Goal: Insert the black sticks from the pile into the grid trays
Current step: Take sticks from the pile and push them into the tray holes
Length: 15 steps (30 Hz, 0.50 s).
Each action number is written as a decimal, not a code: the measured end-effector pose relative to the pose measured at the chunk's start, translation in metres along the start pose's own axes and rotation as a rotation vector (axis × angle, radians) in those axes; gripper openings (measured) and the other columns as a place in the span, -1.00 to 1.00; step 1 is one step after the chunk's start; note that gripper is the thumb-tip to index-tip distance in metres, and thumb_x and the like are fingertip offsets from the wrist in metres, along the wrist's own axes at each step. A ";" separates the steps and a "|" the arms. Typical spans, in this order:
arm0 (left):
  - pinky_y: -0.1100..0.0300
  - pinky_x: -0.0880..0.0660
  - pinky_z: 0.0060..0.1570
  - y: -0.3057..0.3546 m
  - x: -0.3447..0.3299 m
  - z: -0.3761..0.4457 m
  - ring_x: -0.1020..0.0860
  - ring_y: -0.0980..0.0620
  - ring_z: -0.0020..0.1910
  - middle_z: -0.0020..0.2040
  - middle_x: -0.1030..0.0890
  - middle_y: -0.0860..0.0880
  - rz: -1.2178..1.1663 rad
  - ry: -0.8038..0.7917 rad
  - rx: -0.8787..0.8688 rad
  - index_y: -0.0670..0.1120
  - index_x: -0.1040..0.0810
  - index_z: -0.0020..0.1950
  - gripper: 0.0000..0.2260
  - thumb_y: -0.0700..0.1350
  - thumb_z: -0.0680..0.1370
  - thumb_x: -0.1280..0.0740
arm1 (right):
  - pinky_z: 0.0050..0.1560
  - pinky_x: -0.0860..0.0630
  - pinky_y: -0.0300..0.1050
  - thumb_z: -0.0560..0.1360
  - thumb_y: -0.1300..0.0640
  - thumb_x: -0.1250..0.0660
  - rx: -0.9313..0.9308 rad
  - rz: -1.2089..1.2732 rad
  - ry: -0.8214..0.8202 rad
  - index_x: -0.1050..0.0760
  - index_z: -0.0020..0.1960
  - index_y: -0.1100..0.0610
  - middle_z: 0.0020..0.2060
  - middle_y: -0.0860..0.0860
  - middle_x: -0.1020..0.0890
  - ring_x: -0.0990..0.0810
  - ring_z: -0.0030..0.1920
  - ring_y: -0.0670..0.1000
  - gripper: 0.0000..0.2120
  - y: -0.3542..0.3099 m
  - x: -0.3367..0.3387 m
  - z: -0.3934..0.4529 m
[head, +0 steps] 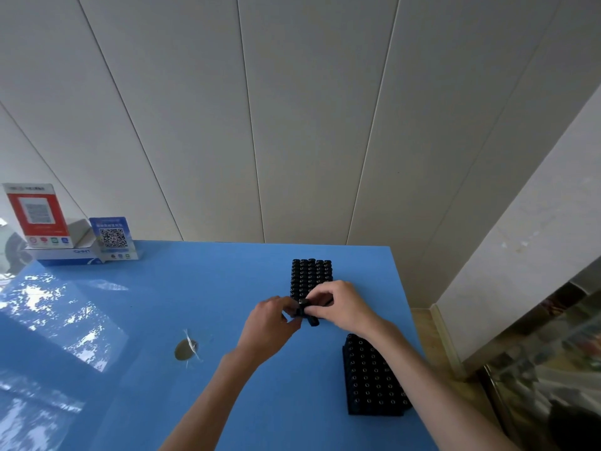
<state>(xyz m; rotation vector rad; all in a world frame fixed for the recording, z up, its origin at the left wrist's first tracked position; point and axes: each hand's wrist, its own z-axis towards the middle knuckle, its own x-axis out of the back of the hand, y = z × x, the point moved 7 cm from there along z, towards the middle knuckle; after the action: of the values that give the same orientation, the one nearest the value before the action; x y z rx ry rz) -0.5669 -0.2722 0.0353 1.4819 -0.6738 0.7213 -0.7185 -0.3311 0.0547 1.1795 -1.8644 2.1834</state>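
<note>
- Both hands meet at frame centre over the blue table (162, 320); left hand (270, 323) and right hand (341, 304) each pinch a small bunch of black sticks (307, 312), probably to square them before loading.
- Sticks lie between the fingertips, at the near end of the far tray (309, 275).
- Second tray (374, 375) sits lower right, under the right forearm.

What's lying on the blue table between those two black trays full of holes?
In the head view, both hands holding black sticks sit between the far tray and near tray.

A shop counter: QR payment signs (112, 237) stand on the blue countertop (162, 320).
</note>
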 end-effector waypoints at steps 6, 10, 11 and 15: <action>0.15 -0.43 0.14 -0.008 0.015 -0.015 -0.57 0.05 0.19 0.25 -0.60 0.13 0.287 0.096 -0.147 0.06 -0.58 0.34 -0.72 0.03 0.64 -0.28 | -0.16 -0.53 -0.33 0.45 0.19 -0.53 -0.073 -0.202 0.091 -0.65 -0.08 0.06 -0.29 -0.11 -0.67 -0.60 -0.30 -0.19 -0.91 0.037 0.015 -0.001; 0.12 -0.46 0.15 -0.017 0.021 -0.018 -0.60 0.05 0.15 0.22 -0.63 0.12 0.371 0.147 -0.177 0.04 -0.61 0.29 -0.74 0.01 0.64 -0.29 | -0.11 -0.54 -0.28 0.48 0.14 -0.51 -0.061 -0.300 0.136 -0.68 -0.03 0.07 -0.24 -0.10 -0.67 -0.61 -0.24 -0.17 -0.91 0.053 0.022 0.001; 0.11 -0.47 0.13 -0.019 0.023 -0.019 -0.61 0.04 0.14 0.21 -0.64 0.12 0.378 0.158 -0.178 0.04 -0.62 0.28 -0.75 0.00 0.63 -0.30 | -0.12 -0.52 -0.31 0.48 0.14 -0.51 -0.063 -0.320 0.141 -0.69 -0.02 0.07 -0.24 -0.10 -0.67 -0.60 -0.24 -0.18 -0.91 0.057 0.023 0.002; 0.14 -0.46 0.12 -0.027 0.029 -0.019 -0.61 0.06 0.12 0.20 -0.65 0.12 0.386 0.176 -0.168 0.04 -0.64 0.25 -0.77 -0.01 0.64 -0.30 | -0.11 -0.51 -0.34 0.49 0.17 -0.50 -0.105 -0.347 0.170 -0.69 0.00 0.11 -0.23 -0.07 -0.68 -0.58 -0.24 -0.22 -0.91 0.069 0.026 0.003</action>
<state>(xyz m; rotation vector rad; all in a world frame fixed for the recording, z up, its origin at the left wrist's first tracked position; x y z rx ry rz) -0.5285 -0.2519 0.0408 1.1298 -0.8734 1.0504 -0.7683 -0.3643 0.0115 1.1554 -1.5521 1.9095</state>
